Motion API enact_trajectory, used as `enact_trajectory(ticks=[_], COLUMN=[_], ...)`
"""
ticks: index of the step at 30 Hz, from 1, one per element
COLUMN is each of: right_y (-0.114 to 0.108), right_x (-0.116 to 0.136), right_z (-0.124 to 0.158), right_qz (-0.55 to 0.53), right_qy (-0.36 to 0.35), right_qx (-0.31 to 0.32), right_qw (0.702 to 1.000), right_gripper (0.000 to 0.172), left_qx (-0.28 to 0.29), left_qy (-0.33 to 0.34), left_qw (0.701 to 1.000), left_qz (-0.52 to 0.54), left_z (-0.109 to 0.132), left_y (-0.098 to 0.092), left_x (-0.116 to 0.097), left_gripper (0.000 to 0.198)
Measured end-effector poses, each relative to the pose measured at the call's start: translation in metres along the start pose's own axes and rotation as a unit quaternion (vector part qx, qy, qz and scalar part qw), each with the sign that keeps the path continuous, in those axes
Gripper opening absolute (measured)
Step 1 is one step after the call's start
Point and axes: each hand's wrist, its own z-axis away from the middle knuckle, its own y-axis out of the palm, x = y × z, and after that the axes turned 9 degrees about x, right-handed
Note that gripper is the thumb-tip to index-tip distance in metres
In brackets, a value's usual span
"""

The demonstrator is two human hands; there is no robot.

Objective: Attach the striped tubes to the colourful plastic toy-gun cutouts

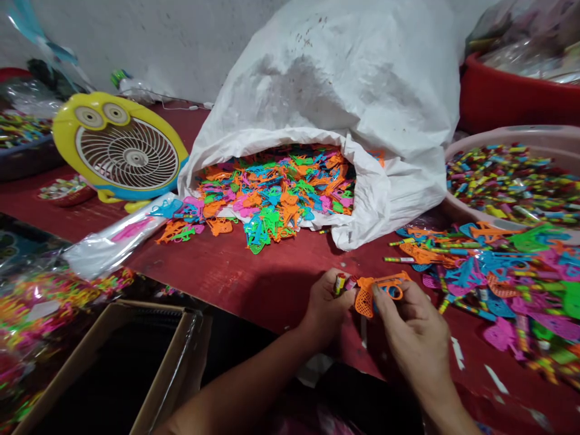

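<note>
My left hand [327, 311] is closed around small wrapped tubes [339, 284] with yellow and dark red ends. My right hand [414, 329] pinches an orange plastic toy piece [365, 301], which has a perforated flat part, a ring and a long thin bar. Its perforated end meets the fingers of my left hand. A bit of blue plastic shows behind the ring, mostly hidden by my right fingers. Both hands are held over the front edge of the red table [267, 284].
A large white sack [344, 78] lies open, spilling colourful plastic pieces [281, 193]. To the right, a pink basin [534, 136] holds tubes, with a mixed pile [493, 272] before it. A yellow fan [131, 154] stands left, above a cardboard box [176, 356].
</note>
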Motion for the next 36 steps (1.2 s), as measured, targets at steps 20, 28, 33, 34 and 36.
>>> enact_trajectory(ticks=[20,28,33,34,36], right_y=[-0.013,-0.007,-0.005,-0.004,0.0], right_x=[-0.005,-0.014,-0.015,-0.016,-0.017], right_z=[-0.005,0.0,0.003,0.004,0.003], right_qz=[0.037,0.071,0.021,0.031,-0.003], right_qy=[-0.01,-0.077,-0.032,-0.036,-0.025], right_qx=[0.078,0.023,0.006,-0.004,0.017], right_qw=[0.996,0.994,0.999,0.999,1.0], right_gripper=[0.022,0.015,0.017,0.017,0.017], left_qx=[-0.011,-0.006,-0.002,0.001,0.01], left_qy=[0.078,0.094,0.101,0.1,0.087], left_qw=[0.964,0.957,0.952,0.952,0.954], left_qz=[-0.253,-0.276,-0.289,-0.288,-0.286], left_z=[0.007,0.011,0.013,0.013,0.012], left_y=[-0.004,-0.004,-0.004,-0.004,-0.002], left_x=[0.003,0.001,0.002,0.001,-0.001], left_gripper=[0.007,0.011,0.013,0.013,0.012])
